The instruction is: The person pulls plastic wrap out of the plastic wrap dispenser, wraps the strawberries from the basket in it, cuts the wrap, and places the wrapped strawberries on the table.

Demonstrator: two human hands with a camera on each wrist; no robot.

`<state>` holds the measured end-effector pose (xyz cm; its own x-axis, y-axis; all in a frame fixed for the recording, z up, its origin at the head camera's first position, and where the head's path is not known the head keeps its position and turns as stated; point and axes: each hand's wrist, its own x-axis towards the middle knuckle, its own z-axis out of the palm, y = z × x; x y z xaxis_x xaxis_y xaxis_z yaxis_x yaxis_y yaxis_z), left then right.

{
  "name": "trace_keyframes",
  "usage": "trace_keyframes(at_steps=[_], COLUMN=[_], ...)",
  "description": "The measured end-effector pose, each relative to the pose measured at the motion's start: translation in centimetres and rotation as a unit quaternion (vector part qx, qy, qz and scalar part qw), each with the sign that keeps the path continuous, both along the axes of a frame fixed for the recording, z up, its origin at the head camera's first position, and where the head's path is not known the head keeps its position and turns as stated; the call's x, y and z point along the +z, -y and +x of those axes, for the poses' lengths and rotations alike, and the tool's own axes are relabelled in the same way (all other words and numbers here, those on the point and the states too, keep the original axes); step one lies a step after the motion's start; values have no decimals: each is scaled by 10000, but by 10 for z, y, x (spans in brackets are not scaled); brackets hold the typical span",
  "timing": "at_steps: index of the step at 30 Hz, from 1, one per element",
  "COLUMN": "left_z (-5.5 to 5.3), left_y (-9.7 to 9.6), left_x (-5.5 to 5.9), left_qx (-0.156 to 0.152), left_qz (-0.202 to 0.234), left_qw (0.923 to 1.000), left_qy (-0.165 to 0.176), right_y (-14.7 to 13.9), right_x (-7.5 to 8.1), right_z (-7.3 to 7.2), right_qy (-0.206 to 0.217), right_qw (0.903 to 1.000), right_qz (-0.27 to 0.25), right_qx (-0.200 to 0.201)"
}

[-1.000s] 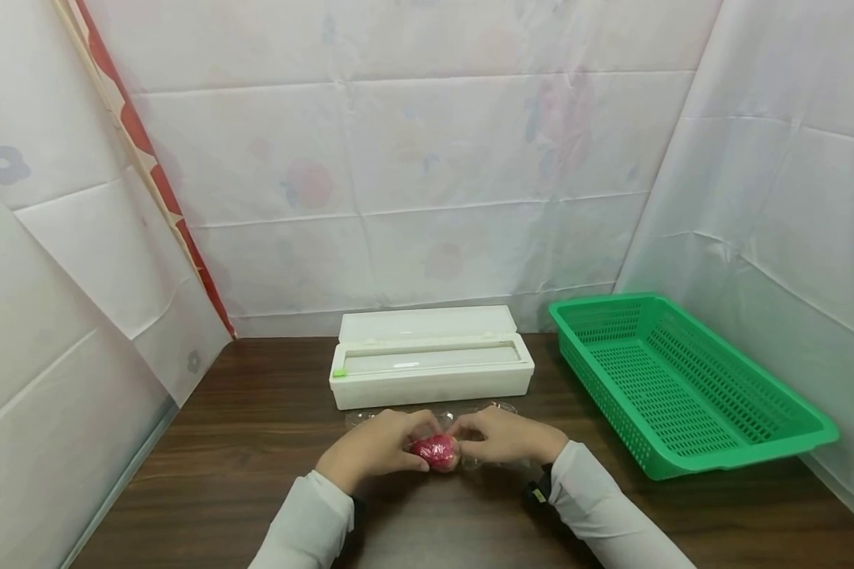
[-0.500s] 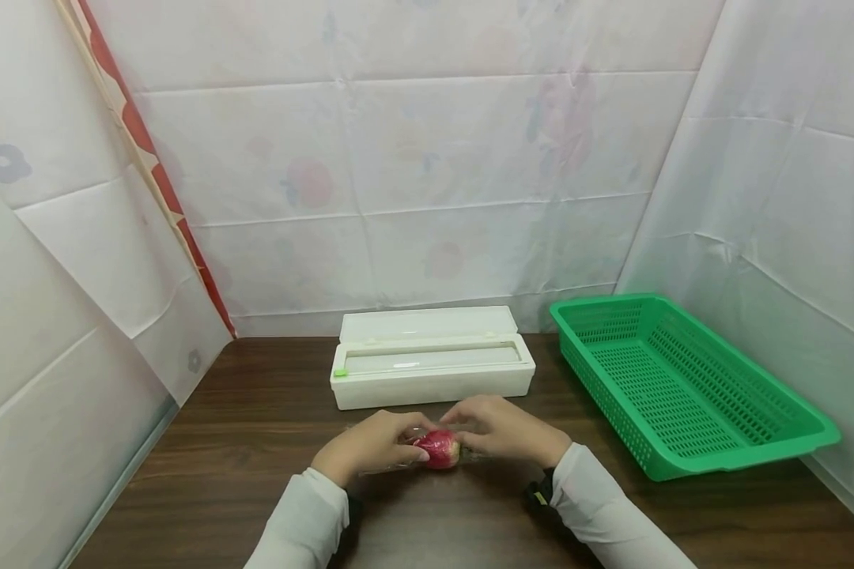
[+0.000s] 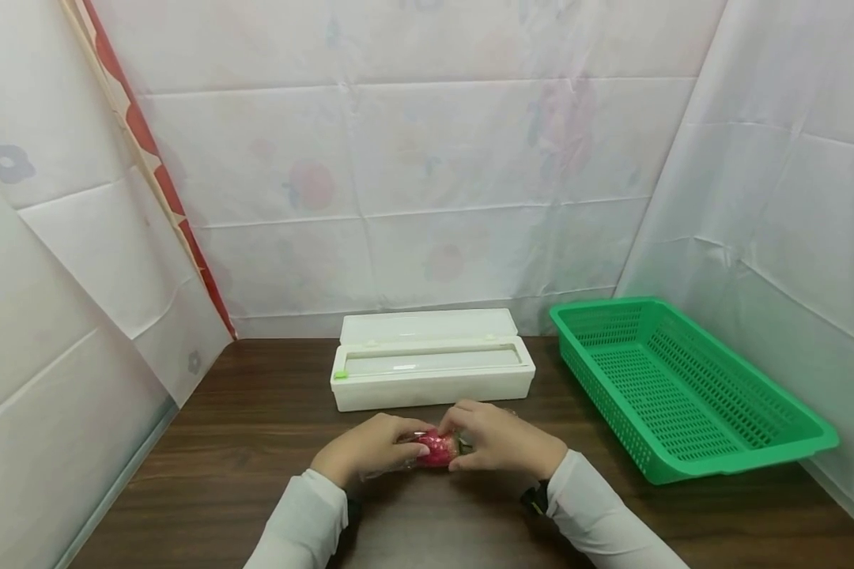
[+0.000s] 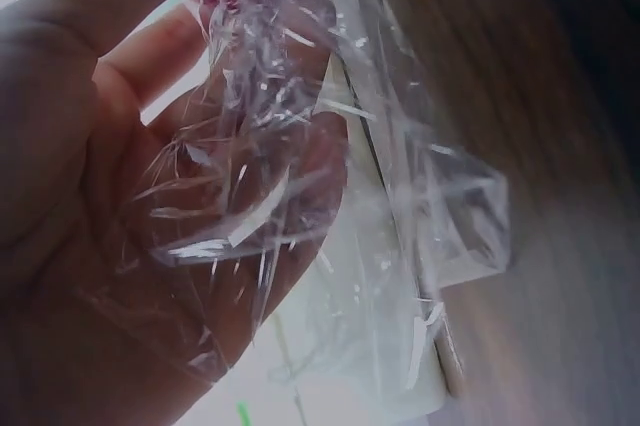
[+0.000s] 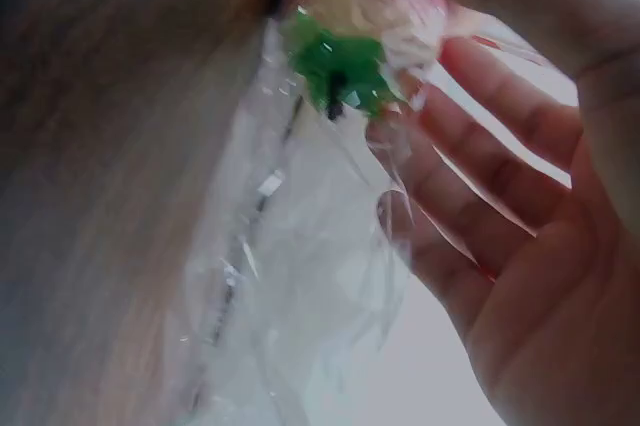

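A red strawberry with a pale shoulder and a green leafy cap lies between both hands, wrapped in clear cling film. My left hand grips its left end, thumb in front and fingers behind. At the leafy end my right hand holds the strawberry between thumb and fingers, as the right wrist view shows. Loose film trails from the green cap beside the right palm. Over the left palm more crumpled film spreads out, and the strawberry is mostly cut off in that view.
A white cling film dispenser with its lid raised and a green slider stands just behind the hands. To the right is a green perforated basket. White sheets wall in the dark wooden table.
My right hand lifted off the strawberry, shifted back, then came down onto its leafy end. My left hand stays at the left end. The strawberry's pale end and leaves have come into sight.
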<state>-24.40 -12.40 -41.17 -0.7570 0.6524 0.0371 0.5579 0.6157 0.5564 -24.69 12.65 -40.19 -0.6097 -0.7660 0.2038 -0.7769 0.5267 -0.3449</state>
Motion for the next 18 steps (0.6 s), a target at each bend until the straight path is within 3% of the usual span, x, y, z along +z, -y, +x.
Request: trace_keyframes(at_steps=[4, 11, 18], left_z=[-1, 0, 0], left_y=[-1, 1, 3], left_x=[0, 5, 5], left_qx=[-75, 126, 233], left_qz=[-58, -51, -188], left_qw=[9998, 9999, 9996], left_qy=[-164, 9, 13], right_y=[4, 6, 5], right_x=[-6, -15, -17], right_z=[1, -2, -4], right_qy=[65, -242, -74], right_qw=[9997, 9995, 9996], right_qz=[120, 150, 150], right_qx=[-196, -169, -213])
